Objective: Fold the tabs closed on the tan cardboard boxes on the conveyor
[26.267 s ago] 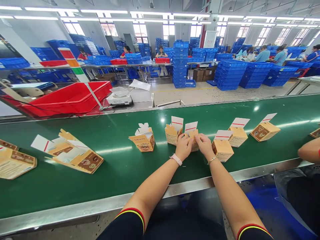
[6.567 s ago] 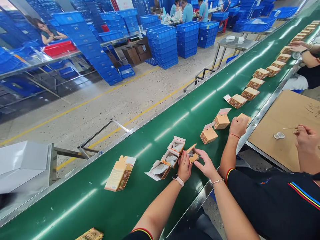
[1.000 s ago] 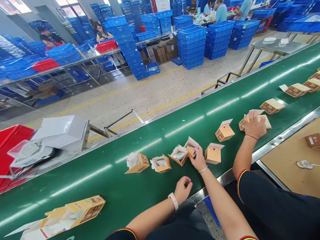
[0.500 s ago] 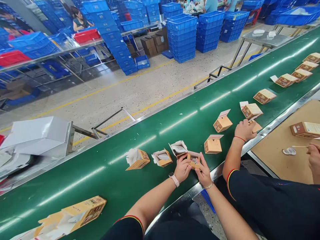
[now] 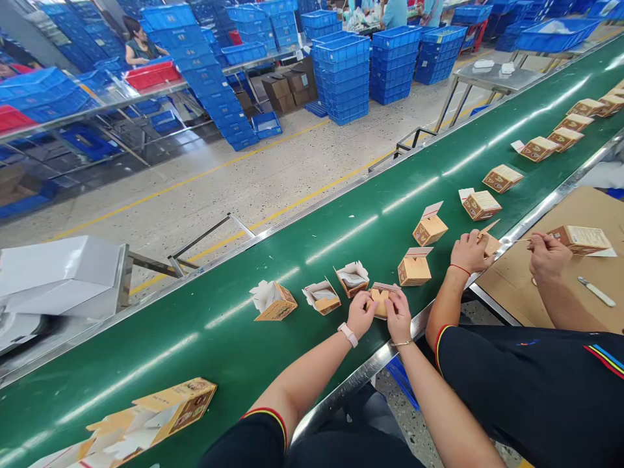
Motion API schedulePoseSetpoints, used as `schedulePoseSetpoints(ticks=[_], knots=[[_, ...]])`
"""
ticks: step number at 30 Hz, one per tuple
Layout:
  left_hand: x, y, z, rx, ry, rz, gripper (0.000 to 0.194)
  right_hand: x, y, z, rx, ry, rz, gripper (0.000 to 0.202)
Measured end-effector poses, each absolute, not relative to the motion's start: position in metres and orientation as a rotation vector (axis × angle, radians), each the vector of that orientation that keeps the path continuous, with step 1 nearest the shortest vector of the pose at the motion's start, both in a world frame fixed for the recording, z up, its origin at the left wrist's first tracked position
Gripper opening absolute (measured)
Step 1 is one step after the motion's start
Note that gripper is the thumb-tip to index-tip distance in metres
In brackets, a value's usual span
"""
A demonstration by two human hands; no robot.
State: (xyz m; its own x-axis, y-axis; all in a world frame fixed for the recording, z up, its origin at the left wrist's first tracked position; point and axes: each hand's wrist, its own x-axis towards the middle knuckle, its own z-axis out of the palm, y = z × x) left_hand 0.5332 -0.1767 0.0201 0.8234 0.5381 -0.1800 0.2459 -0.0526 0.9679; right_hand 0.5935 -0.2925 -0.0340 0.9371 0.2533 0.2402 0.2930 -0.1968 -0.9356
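Note:
My left hand (image 5: 361, 314) and my right hand (image 5: 399, 315) hold a small brown cardboard box (image 5: 380, 303) between them. Fingers of both press at its folded top flaps, while a larger lid flap stands up behind them. Just left of my hands is an open box (image 5: 353, 279) with its flaps raised. Farther left come another open box (image 5: 322, 296) and one more (image 5: 275, 301), with pale contents showing inside. To the right of my hands sits a box (image 5: 414, 270) with its small flaps folded in and its lid up.
A green conveyor belt (image 5: 273, 263) runs diagonally, carrying several boxes toward the upper right. At lower left lies a row of open cartons (image 5: 146, 419). A co-worker's hand (image 5: 468, 252) touches a box on my right; their other hand (image 5: 550, 255) holds a thin stick.
My hands have folded the box's small flaps inward over its opening. Boxes shifted slightly in view as the camera turned. The co-worker's far hand moved left toward the belt.

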Motion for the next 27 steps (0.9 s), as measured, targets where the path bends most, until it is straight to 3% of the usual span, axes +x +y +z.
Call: schedulePoseSetpoints(ticks=[1, 4, 9, 13, 15, 18, 20, 22, 25, 27], knots=[[0.538, -0.18, 0.018, 1.615, 0.665, 0.268, 0.008, 0.592, -0.288, -0.035, -1.757, -0.282, -0.051, 0.04], [0.554, -0.184, 0.012, 1.531, 0.755, 0.23, 0.022, 0.595, -0.278, -0.04, -1.712, -0.075, -0.028, 0.055], [0.585, -0.179, 0.009, 1.412, 0.816, 0.055, 0.025, 0.605, -0.283, -0.04, -1.748, -0.06, -0.023, 0.057], [0.593, -0.178, 0.018, 1.37, 0.818, 0.028, 0.027, 0.613, -0.297, -0.037, -1.897, -0.311, -0.024, 0.085], [0.576, -0.18, 0.024, 1.391, 0.815, 0.083, 0.024, 0.623, -0.3, -0.034, -1.995, -0.408, -0.067, 0.081], [0.524, -0.186, 0.027, 1.455, 0.822, 0.162, 0.021, 0.639, -0.293, -0.025, -2.066, -0.404, -0.225, 0.059], [0.481, -0.184, 0.022, 1.51, 0.847, 0.212, 0.025, 0.645, -0.281, -0.015, -2.084, -0.392, -0.402, 0.057], [0.445, -0.168, 0.016, 1.691, 0.936, 0.529, 0.026, 0.649, -0.268, -0.003, -2.072, -0.461, -0.517, 0.06], [0.42, -0.117, 0.012, 1.839, 1.147, 1.005, 0.063, 0.662, -0.249, 0.013, -2.06, -0.62, -0.408, 0.065], [0.425, -0.075, 0.014, 1.825, 1.205, 1.045, 0.089, 0.682, -0.239, 0.022, -2.087, -0.623, -0.253, 0.071]])
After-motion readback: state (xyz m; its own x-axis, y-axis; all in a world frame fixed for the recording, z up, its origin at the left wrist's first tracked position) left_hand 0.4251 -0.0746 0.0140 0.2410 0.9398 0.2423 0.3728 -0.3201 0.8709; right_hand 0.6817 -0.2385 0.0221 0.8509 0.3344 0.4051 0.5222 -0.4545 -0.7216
